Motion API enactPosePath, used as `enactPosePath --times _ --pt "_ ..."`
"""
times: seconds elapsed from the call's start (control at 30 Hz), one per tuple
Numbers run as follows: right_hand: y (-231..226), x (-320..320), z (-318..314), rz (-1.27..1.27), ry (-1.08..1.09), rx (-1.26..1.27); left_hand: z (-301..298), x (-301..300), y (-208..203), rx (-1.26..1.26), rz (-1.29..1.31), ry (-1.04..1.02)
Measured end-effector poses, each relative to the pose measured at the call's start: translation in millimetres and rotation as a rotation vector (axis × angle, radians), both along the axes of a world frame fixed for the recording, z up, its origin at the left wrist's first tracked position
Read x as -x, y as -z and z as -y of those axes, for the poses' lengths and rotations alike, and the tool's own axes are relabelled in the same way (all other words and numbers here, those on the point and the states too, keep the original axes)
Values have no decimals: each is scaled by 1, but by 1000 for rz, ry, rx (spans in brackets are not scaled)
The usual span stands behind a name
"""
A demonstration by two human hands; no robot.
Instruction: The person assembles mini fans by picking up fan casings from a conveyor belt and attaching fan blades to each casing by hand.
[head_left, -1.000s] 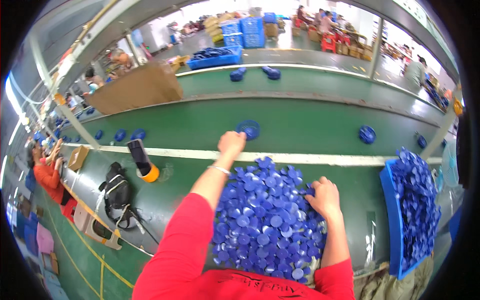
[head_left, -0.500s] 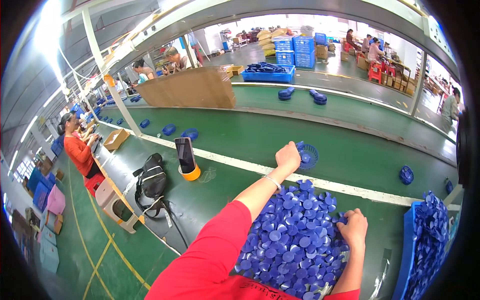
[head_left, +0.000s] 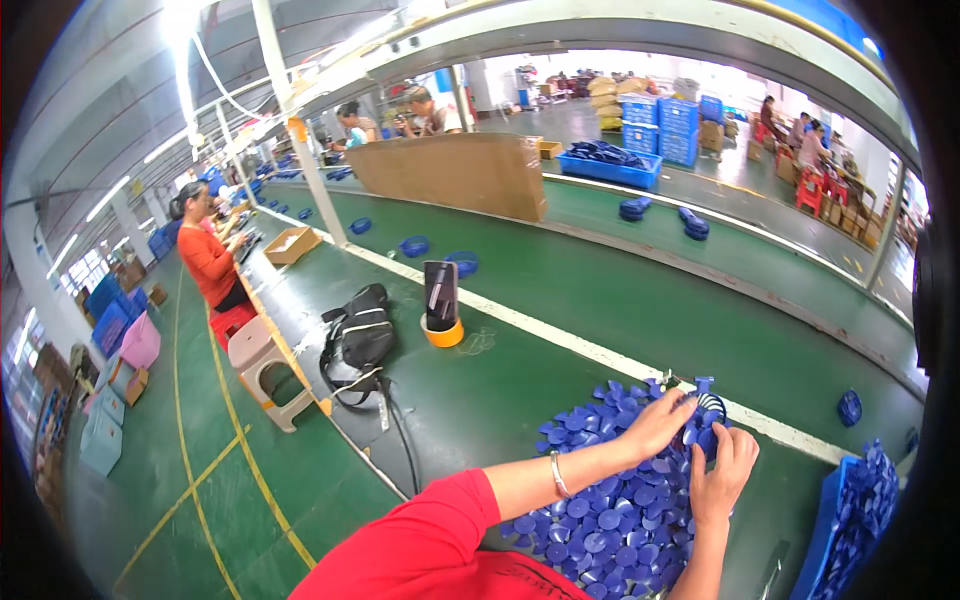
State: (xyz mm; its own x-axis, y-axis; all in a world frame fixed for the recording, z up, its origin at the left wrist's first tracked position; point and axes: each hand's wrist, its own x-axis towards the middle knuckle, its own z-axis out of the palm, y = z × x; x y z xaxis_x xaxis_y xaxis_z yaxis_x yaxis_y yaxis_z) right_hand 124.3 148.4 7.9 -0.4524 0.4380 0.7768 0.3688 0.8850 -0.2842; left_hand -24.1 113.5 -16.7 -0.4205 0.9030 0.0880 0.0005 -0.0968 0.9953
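Over the far right of a pile of blue plastic discs (head_left: 606, 520), both my hands meet at a round blue slotted grille (head_left: 715, 403). My left hand (head_left: 655, 425), with a bracelet at its wrist, has its fingers closed on the grille's left side. Close against the grille's near side, my right hand (head_left: 725, 472) pinches a blue disc (head_left: 706, 440) between thumb and fingers. My fingers partly cover the grille and the disc, so whether the two are joined cannot be told.
A blue crate (head_left: 826, 515) heaped with discs stands at the right. Beyond the white strip, the green belt (head_left: 600, 320) carries more grilles (head_left: 849, 407). On the left lie a black bag (head_left: 365, 335) and a phone (head_left: 440, 290) propped in a yellow tape roll. A co-worker (head_left: 207, 255) sits farther left.
My left hand has brought the grille from the belt back to the pile, beside my right hand. My right hand now holds a disc against it. The view has swung left.
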Motion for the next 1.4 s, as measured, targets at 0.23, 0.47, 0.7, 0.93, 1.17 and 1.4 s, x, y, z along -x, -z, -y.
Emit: enactPosePath --times 0.23,0.47,0.7,0.93,1.17,1.4 --pt "-2 6 11 26 -93 54 21 -8 -5 30 -277 6" --pt "-5 4 10 -34 87 -64 27 -8 -17 20 -315 32" --pt "-6 1 -2 -142 -205 850 30 -15 -14 -74 -292 26" --pt "-7 7 12 -125 -21 665 35 -19 -24 -79 -310 -54" --pt "-2 7 12 -49 70 686 32 -29 -24 84 -301 -132" --pt "26 -17 -58 -678 -226 1202 42 61 -13 -5 -289 -61"
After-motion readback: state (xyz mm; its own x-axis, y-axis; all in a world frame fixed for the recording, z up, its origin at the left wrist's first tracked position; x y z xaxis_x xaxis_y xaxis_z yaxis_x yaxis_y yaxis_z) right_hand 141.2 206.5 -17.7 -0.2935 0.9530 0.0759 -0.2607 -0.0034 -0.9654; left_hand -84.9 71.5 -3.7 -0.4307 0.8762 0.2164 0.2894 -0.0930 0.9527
